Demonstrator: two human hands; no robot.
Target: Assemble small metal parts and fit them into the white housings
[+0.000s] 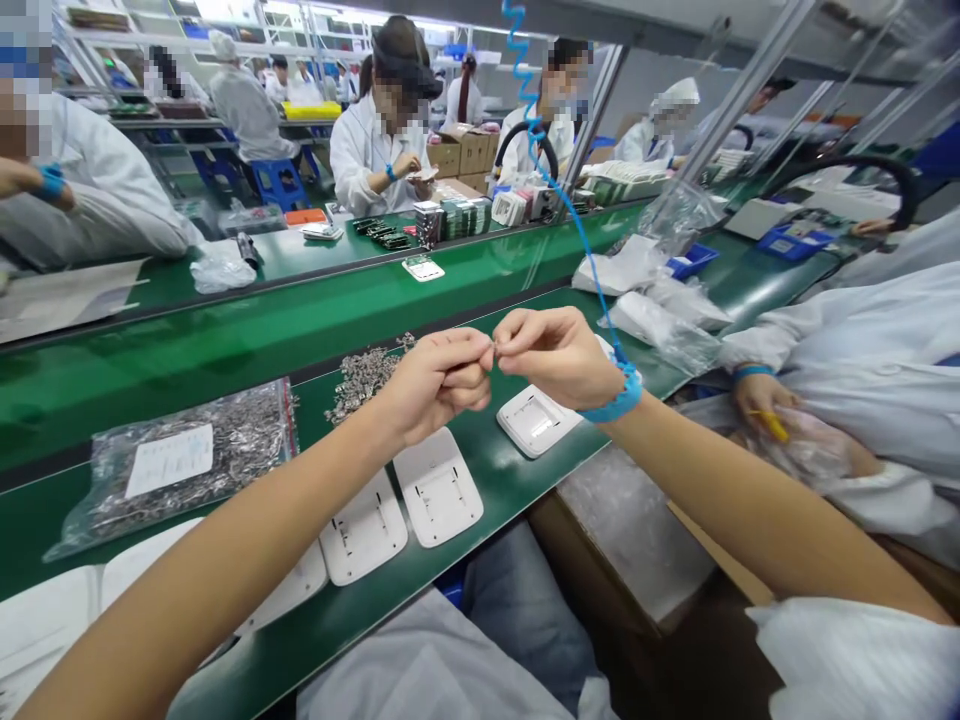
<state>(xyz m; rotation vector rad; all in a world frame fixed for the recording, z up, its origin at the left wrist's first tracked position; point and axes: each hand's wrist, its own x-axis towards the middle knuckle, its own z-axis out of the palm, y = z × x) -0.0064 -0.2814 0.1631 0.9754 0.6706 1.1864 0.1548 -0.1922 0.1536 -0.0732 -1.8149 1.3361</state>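
Observation:
My left hand and my right hand meet fingertip to fingertip above the green workbench. Both are pinched closed; whatever is between the fingertips is too small to make out. A blue coiled-cord wrist strap is around my right wrist. Behind my left hand lies a heap of small metal parts. Below my hands sit white plastic covers, one under my left hand and another under my right. More covers run off to the left, partly hidden by my left forearm.
A clear bag of metal parts with a white label lies left. A green conveyor crosses behind, carrying one white cover. At right are plastic bags, an open carton and a co-worker's hand holding something yellow. Several co-workers sit opposite.

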